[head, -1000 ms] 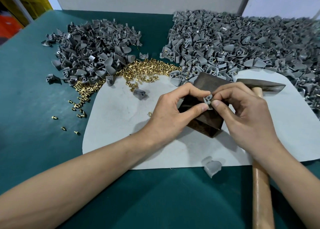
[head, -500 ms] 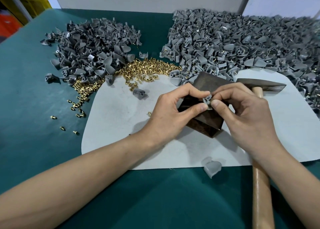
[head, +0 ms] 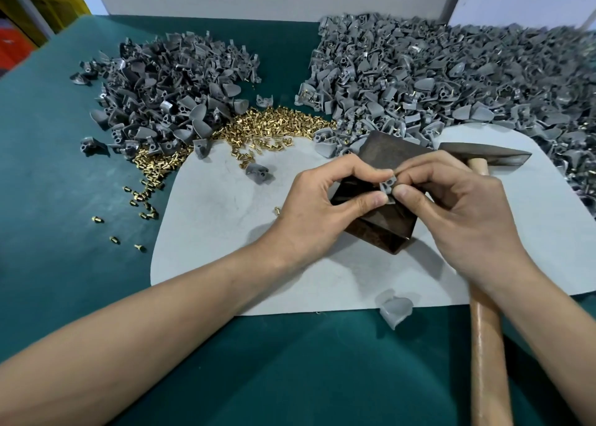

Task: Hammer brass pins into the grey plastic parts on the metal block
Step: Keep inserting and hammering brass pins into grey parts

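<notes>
On the green desk (head: 64, 199), the heap of small brass pins (head: 258, 128) lay left of my work, I judged for quick picking. My left hand (head: 322, 206) and right hand (head: 464, 212) each pinched the small grey plastic part (head: 388, 185) between thumb and forefinger over the dark metal block (head: 383, 154), probably steadying it to seat a pin, though none showed. The wooden-handled hammer (head: 487, 361) lay unheld beneath my right wrist, ready to grab.

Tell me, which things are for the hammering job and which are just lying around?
For the job: grey part pinched by left hand and right hand, metal block, hammer, brass pin heap.
Lying about: lone part at the mat's near edge, stray pins on the green table.
</notes>
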Motion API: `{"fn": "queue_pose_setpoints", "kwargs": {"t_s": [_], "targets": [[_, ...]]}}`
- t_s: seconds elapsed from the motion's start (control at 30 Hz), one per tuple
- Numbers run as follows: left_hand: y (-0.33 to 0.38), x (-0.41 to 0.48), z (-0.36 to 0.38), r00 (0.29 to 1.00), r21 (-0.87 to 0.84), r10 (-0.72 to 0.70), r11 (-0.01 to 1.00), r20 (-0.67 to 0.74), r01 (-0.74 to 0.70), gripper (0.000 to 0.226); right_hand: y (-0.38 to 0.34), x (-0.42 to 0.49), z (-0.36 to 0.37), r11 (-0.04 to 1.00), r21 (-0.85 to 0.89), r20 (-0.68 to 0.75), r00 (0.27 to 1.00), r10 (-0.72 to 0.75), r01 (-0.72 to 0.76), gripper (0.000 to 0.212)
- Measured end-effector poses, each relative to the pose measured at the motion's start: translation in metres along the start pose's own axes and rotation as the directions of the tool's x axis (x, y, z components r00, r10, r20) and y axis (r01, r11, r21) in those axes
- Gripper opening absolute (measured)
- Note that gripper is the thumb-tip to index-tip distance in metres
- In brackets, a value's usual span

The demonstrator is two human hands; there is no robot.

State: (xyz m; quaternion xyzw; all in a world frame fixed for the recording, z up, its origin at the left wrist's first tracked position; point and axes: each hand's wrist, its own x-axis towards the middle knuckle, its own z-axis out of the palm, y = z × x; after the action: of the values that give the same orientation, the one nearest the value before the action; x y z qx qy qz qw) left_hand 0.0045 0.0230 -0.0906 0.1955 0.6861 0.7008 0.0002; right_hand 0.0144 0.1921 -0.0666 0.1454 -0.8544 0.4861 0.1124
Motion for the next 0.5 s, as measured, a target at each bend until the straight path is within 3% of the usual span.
{"fn": "queue_pose_setpoints", "kwargs": {"t_s": [0.1,0.2,0.33,0.4,0.5], "targets": [[-0.001,-0.001,-0.001,0.999,0.026,-0.016,1.000,-0.030,0.016,0.017,-0.003,0.000,-0.009,1.000,0.004,0.015,1.000,-0.017,0.017,0.018],[-0.003,-0.001,-0.002,0.996,0.035,-0.053,0.998,-0.067,0.055,0.016,-0.001,0.002,-0.027,0.995,-0.096,-0.119,0.993,-0.025,0.014,0.016],[-0.004,0.000,-0.003,0.991,0.023,-0.102,0.994,-0.082,0.104,0.017,0.014,0.004,-0.051,0.925,-0.278,-0.274,0.945,0.181,-0.257,0.013],[-0.004,0.001,-0.003,0.991,0.032,-0.101,0.994,-0.086,0.104,0.017,0.022,-0.002,-0.056,0.833,-0.378,-0.248,0.911,0.331,-0.405,0.027],[-0.003,0.001,-0.003,0.992,0.043,-0.082,0.995,-0.093,0.086,0.015,0.021,-0.011,-0.056,0.713,-0.499,-0.217,0.868,0.447,-0.493,0.043]]}}
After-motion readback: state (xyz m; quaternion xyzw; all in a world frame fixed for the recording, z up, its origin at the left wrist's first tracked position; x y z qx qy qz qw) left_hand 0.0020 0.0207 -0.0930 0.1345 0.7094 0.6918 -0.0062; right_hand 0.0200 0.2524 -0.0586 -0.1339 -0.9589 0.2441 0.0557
